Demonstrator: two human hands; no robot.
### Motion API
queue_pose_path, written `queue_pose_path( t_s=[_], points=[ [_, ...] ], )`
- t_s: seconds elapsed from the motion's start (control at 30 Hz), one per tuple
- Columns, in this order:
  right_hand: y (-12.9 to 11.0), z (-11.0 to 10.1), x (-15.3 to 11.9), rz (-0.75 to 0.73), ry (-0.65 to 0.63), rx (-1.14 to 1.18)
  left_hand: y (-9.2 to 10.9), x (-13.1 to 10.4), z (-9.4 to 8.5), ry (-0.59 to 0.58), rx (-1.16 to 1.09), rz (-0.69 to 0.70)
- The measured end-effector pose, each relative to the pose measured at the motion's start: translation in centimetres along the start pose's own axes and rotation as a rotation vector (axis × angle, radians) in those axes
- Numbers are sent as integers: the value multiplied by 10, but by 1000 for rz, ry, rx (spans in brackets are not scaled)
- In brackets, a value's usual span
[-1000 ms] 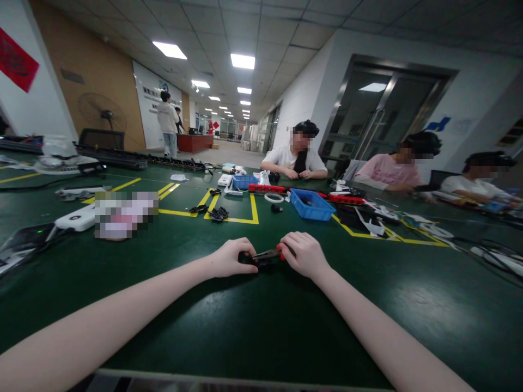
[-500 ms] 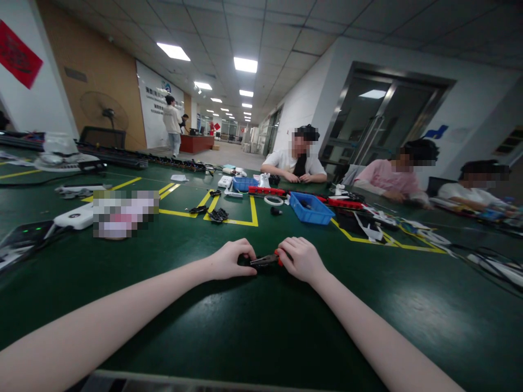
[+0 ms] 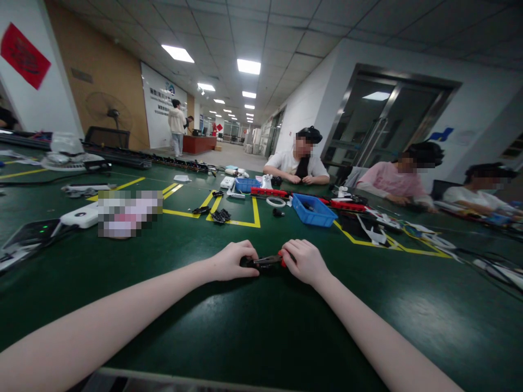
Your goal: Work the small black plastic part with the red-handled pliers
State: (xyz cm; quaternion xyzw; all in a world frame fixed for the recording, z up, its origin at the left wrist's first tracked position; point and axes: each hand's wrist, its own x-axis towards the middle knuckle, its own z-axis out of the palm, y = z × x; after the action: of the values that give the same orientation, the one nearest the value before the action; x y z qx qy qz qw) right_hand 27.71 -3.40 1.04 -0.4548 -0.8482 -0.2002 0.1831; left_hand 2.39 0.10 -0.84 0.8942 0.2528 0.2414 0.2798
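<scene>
My right hand [image 3: 303,261] is closed around the red handles of a pair of needle-nose pliers [image 3: 267,260], whose metal jaws point left. Opposite it, my left hand [image 3: 236,261] curls its thumb and fingers around a small black part [image 3: 247,262]. The plier tips reach to this black part, between the two hands. Its exact shape is mostly hidden by my fingers, and whether the jaws grip it I cannot tell. Both hands rest low over the green table [image 3: 229,326].
Beyond my hands lie black parts [image 3: 221,216] within yellow tape lines, a blue tray [image 3: 314,210], a white ring [image 3: 275,202] and a red strip [image 3: 268,192]. A white power bank [image 3: 81,215] sits left. Cables [image 3: 490,267] run at right. Several people sit across the table.
The whole view has shifted slightly, with the scene a little to the right. Both hands keep their grips, and the pliers stay at the black part.
</scene>
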Motion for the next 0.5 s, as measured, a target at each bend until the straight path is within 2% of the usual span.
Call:
queue_pose_path(
  t_s=[0.5],
  points=[
    [9, -1, -1, 24, 51, 7, -2, 0, 0, 1, 0, 15]
  ],
)
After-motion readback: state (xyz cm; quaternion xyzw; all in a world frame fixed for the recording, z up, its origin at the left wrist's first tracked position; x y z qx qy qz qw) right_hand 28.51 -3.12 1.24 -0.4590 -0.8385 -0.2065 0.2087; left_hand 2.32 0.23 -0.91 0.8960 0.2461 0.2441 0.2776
